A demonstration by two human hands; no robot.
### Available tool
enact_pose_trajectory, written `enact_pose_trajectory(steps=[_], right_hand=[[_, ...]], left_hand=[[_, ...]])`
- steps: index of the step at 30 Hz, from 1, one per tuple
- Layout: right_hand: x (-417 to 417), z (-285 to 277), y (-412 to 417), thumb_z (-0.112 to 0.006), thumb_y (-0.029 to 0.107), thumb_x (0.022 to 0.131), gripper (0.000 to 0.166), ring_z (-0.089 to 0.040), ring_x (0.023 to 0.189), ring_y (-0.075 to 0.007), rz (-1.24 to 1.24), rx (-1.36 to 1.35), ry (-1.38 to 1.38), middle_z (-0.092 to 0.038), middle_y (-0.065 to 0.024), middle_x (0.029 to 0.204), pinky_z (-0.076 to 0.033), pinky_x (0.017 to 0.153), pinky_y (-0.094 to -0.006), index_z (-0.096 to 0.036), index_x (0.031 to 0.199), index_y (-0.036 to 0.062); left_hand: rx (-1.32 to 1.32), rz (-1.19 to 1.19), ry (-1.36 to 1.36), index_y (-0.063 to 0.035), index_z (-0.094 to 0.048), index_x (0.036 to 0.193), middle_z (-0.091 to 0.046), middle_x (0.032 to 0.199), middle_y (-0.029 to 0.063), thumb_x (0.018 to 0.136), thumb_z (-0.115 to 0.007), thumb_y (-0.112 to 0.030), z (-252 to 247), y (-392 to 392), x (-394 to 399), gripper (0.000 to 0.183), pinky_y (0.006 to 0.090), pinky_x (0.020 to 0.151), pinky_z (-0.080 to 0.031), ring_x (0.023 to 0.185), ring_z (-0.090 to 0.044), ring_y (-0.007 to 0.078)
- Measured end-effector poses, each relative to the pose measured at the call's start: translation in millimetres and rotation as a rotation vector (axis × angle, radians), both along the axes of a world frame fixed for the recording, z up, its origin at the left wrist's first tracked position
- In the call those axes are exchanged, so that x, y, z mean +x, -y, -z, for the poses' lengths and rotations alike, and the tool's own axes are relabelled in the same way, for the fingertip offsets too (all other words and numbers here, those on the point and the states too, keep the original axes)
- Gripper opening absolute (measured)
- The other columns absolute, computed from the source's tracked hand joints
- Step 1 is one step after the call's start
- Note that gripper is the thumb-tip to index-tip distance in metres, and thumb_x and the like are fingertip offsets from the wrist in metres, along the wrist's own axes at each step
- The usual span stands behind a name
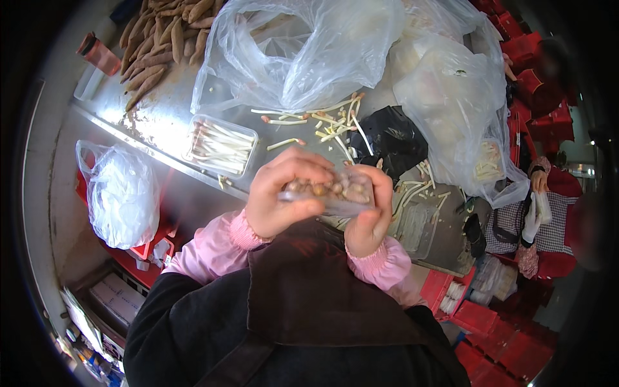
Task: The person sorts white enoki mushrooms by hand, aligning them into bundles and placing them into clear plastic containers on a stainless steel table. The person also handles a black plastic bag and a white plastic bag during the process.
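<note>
Both hands hold a small clear plastic container [358, 205] above the table's near edge. It is tilted, and roundish brown and pale pieces show inside; I cannot tell exactly what they are. My left hand [287, 193] grips its left end, fingers curled over the top and thumb along the near side. Around its right end curves my right hand [371, 208]. Just beyond, at left, a clear plastic tray [255, 140] of pale pink-tipped shoots stands on the metal table [179, 145]. Loose shoots [285, 122] and cut pieces lie behind the hands, beside a black plastic bag [394, 138].
Large clear plastic bags [338, 43] cover the far side. Brown elongated roots [145, 65] are piled at far left near a red bottle [102, 58]. A white bag [123, 198] hangs at left. Another person [539, 181] at right holds a package. Red crates [503, 338] stand lower right.
</note>
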State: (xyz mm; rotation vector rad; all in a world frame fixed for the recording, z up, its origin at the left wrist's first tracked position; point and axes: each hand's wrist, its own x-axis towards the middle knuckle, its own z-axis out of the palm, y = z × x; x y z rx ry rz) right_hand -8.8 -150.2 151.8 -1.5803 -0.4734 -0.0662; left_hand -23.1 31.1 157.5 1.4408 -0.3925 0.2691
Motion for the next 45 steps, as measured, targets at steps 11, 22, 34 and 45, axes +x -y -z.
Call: enact_pose_trajectory(steps=[11,22,34,45], right_hand=[[21,28,-3,-0.042,0.057,0.093,0.065,-0.056,0.102,-0.0175,-0.018,0.36,-0.469,-0.056,-0.0095,0.113,-0.044,0.09,-0.0322,-0.047,0.122,-0.0011],[31,74,27,-0.034,0.049,0.098,0.05,-0.056,0.096,-0.0209,0.012,0.326,-0.764,-0.061,-0.0095,0.097,-0.044,0.086,-0.0394,-0.055,0.105,0.0041],[28,94,40,-0.038,0.036,0.099,0.039,-0.058,0.088,-0.0197,0.095,0.363,-0.79,-0.061,-0.0101,0.089,-0.046,0.081,-0.0362,-0.056,0.102,0.0014],[39,108,12,-0.042,0.031,0.098,0.032,-0.058,0.086,-0.0212,-0.01,0.232,-0.909,-0.059,-0.0107,0.087,-0.047,0.08,-0.0361,-0.055,0.099,0.0021]], left_hand=[[0.212,-0.125,-0.334,0.003,-0.038,0.134,-0.057,0.118,0.0148,0.089,-0.056,-0.047,39,5,-1,0.069,0.0331,0.094,-0.042,0.109,-0.057,0.023],[0.681,0.149,-0.484,-0.004,-0.047,0.132,-0.062,0.112,0.0173,0.087,-0.062,-0.039,60,-154,33,0.059,0.0328,0.087,-0.046,0.102,-0.061,0.0259],[1.481,-0.07,-0.169,-0.0263,-0.053,0.126,-0.03,0.145,0.0111,0.058,-0.076,-0.047,65,-81,-5,0.075,0.0646,0.106,-0.017,0.139,-0.02,0.0318],[1.645,0.367,-0.042,-0.0304,-0.071,0.085,-0.032,0.146,0.0044,0.075,-0.064,-0.024,64,-98,31,0.014,0.0722,0.105,-0.005,0.143,-0.007,0.0313]])
